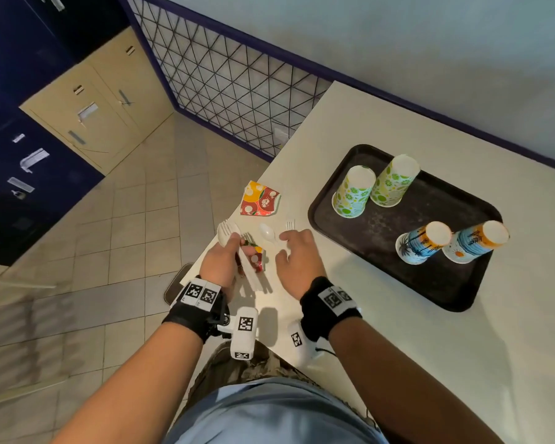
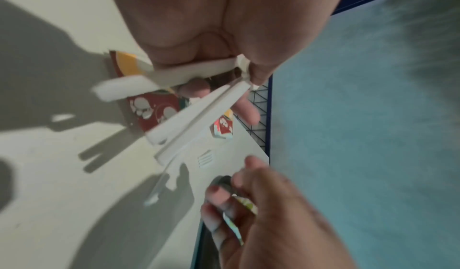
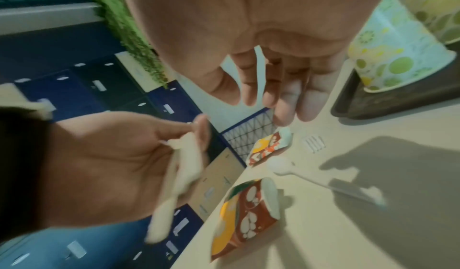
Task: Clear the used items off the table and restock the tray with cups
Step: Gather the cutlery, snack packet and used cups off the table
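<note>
My left hand (image 1: 236, 248) grips a bundle of white plastic cutlery (image 1: 228, 233), its handles fanning out below the palm (image 2: 199, 112). A crushed red paper cup (image 1: 256, 258) lies right beside that hand. My right hand (image 1: 289, 243) hovers open, holding nothing, just above a loose white spoon (image 1: 266, 233) and a white fork (image 1: 290, 224) on the table. A second crushed red-and-orange cup (image 1: 260, 203) lies farther back. The black tray (image 1: 382, 232) holds two lime-patterned cups (image 1: 354, 195) and two blue-and-orange cups (image 1: 423, 241), all upside down.
The white table (image 1: 398, 347) ends at its left edge close to the crushed cups, with tiled floor (image 1: 125, 235) below. A dark object (image 1: 177, 285) sits on the floor under that edge. Blue and beige cabinets (image 1: 87, 110) and a mesh railing (image 1: 231, 81) stand beyond.
</note>
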### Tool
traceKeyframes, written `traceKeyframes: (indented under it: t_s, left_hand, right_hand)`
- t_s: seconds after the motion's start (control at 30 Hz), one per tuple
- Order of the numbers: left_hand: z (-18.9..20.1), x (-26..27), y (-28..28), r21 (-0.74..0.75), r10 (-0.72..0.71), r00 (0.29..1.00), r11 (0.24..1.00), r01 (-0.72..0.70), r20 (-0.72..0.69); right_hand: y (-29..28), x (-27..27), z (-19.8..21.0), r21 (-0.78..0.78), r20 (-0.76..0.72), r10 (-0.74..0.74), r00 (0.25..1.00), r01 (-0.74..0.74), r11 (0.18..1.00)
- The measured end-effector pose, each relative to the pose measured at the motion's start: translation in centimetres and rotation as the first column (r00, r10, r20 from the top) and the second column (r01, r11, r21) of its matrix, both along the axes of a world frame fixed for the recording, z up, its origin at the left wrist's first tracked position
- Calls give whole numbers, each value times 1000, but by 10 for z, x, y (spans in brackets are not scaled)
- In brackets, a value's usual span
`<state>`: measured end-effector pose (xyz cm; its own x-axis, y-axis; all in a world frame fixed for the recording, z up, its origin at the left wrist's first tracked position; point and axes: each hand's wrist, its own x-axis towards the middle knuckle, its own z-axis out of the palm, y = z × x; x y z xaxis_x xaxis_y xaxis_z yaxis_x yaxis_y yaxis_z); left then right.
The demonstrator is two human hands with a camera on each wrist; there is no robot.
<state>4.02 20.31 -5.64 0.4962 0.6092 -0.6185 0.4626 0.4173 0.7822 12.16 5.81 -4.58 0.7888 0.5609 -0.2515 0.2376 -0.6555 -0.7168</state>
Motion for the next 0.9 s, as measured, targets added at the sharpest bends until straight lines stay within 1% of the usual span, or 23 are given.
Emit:
traceKeyframes:
  t_s: [0.07, 0.17, 0.23, 0.3, 0.37, 0.43, 0.5, 0.57, 0.63, 0.7, 0.77, 0.83, 0.9]
  left_hand:
    - [1, -4, 11, 16, 26, 999, 1000, -25, -21]
    - [-1, -8, 19, -53, 38, 999, 998, -36, 31]
    - [0, -10, 22, -101, 26, 998, 995, -20, 56]
    - [-2, -12, 23, -103, -32, 995, 994, 41, 93]
    - [-8, -12, 24, -90, -75, 989, 992, 87, 126]
    - [-16, -12, 28, -77, -106, 986, 990, 116, 130]
    - [-15, -9, 27, -62, -123, 985, 989, 131, 120]
    - [-12, -1, 26, -98, -120, 982, 986, 135, 145]
    - [-8, 9, 23, -154, -118, 979, 978, 144, 167]
    - [-6, 19, 22, -170, -144, 970, 969, 178, 194]
    - [-5, 27, 22, -172, -200, 962, 957, 232, 187]
    - [-10, 34, 26, -165, -234, 957, 951, 263, 173]
    - [-18, 39, 35, -128, -237, 968, 961, 246, 84]
  right_hand:
    - [11, 14, -16, -137, -10, 17, 1000, -18, 990]
    - [29, 26, -41, -315, 8, 75, 997, -68, 947]
    - [33, 28, -54, -419, 50, 148, 988, -113, 901]
    - [33, 27, -64, -474, 76, 212, 974, -152, 867]
    - [30, 26, -69, -476, 49, 213, 976, -165, 864]
    - [23, 26, -69, -428, -13, 133, 991, -126, 895]
    - [11, 26, -66, -309, -60, 15, 998, -33, 950]
    - [1, 23, -58, -208, -59, -43, 997, 30, 978]
    - [-2, 15, -44, -63, -39, -44, 998, 41, 997]
    - [8, 7, -25, 54, -11, 8, 1000, -8, 998]
    - [24, 1, -12, 90, -29, 49, 998, -46, 995]
    - [39, -1, -4, 108, -11, 64, 998, -63, 992]
    - [47, 2, 6, 109, -15, 63, 998, -61, 992]
